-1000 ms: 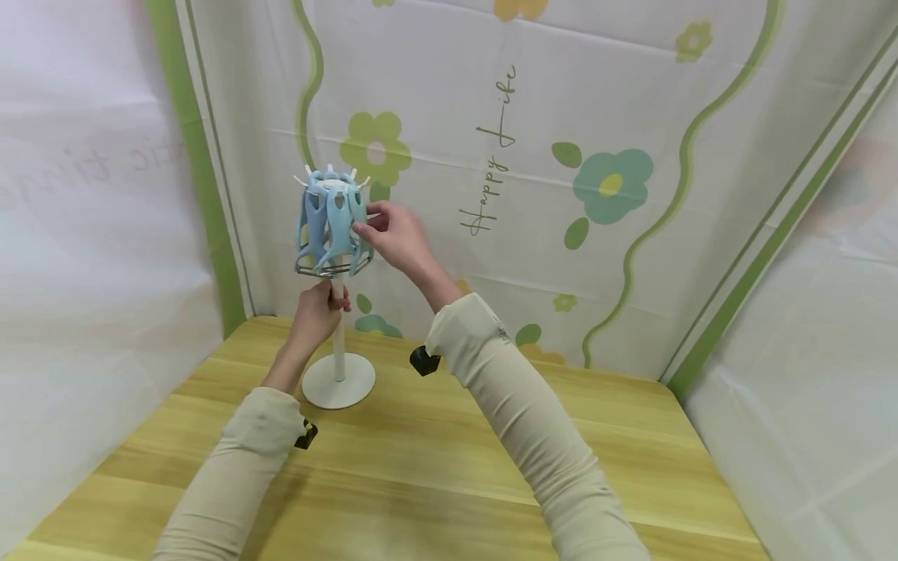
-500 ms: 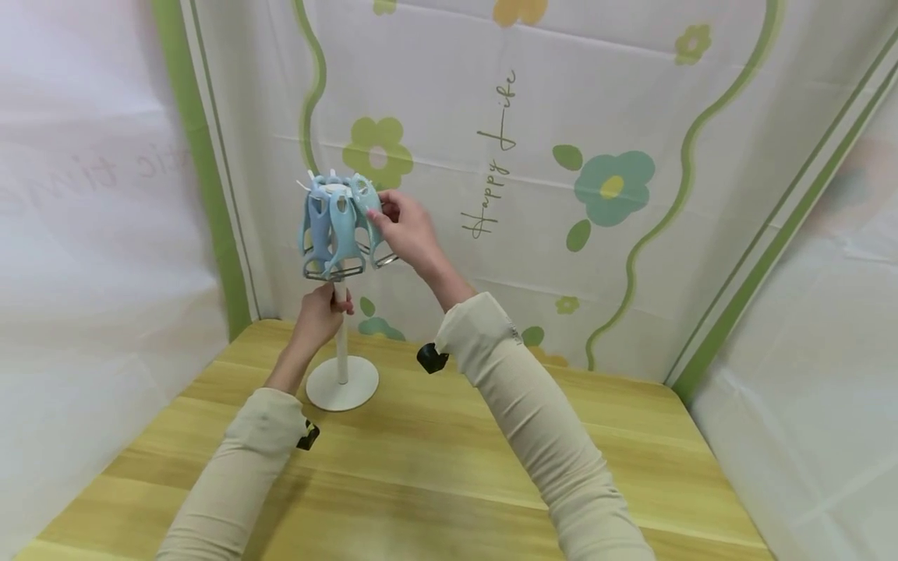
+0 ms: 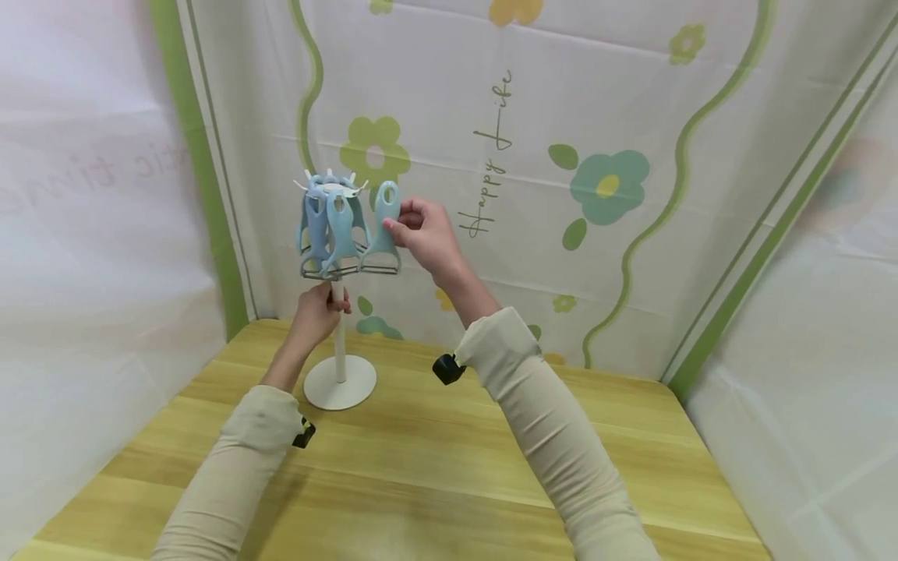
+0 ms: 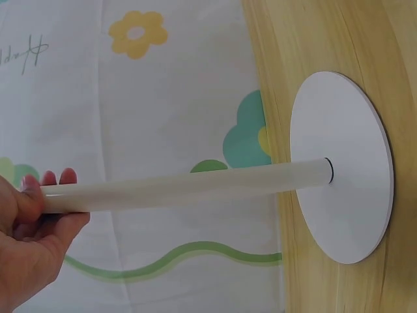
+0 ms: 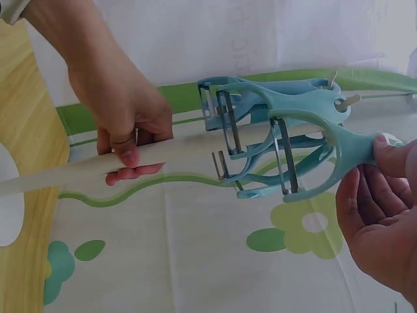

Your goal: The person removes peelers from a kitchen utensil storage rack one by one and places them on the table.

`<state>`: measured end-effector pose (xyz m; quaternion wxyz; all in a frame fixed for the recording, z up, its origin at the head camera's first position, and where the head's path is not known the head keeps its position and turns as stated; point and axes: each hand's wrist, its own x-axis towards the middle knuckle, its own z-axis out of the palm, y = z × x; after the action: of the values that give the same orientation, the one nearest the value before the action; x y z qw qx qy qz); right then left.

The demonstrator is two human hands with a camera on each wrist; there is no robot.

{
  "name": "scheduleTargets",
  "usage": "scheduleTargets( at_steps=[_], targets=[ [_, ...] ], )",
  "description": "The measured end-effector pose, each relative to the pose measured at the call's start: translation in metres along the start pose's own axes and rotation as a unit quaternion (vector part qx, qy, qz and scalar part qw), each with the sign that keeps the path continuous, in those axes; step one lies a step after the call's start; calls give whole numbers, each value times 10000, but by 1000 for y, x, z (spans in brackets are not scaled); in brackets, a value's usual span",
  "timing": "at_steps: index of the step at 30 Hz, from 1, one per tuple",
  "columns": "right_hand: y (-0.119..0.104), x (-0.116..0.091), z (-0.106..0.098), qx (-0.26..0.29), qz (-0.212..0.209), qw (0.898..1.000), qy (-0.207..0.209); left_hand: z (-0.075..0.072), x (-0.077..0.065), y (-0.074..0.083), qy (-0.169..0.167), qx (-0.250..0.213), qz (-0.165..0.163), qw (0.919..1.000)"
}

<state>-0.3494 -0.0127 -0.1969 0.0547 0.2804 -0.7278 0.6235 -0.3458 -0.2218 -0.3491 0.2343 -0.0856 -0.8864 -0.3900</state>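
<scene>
A white stand with a round base [image 3: 341,396] and a hooked top carries several blue peelers [image 3: 341,226], hanging blade-down around its pole [image 4: 195,186]. My left hand [image 3: 316,313] grips that pole just below the peelers; the left wrist view shows the fingers [image 4: 67,176] curled round it. To the right of the rack, my right hand [image 3: 429,234] pinches one light-blue peeler [image 3: 384,218] by its handle, between thumb and fingers. This peeler is off the hooks, its handle hole up and its metal blade down. In the right wrist view it overlaps the hanging peelers [image 5: 287,98].
The stand is on a wooden table [image 3: 449,452] near its back edge. Right behind hangs a white curtain [image 3: 449,140] with flower prints, and more curtain closes in both sides. A black wrist camera [image 3: 449,368] sits under the right cuff.
My right hand has lifted a peeler off its hook and carried it right, apart from the rack. The left hand keeps its grip on the pole.
</scene>
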Motion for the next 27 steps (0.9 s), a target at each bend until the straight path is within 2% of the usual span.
scheduleTargets(
  at_steps=[15, 27],
  targets=[
    [43, -39, 0, 398, 588, 9975, -33, -2, -1, -1, -89, 32, -117, 9999],
    [82, -72, 15, 608, 1052, 9923, -219, -2, 1, -2, -116, 43, -129, 9998]
  ],
)
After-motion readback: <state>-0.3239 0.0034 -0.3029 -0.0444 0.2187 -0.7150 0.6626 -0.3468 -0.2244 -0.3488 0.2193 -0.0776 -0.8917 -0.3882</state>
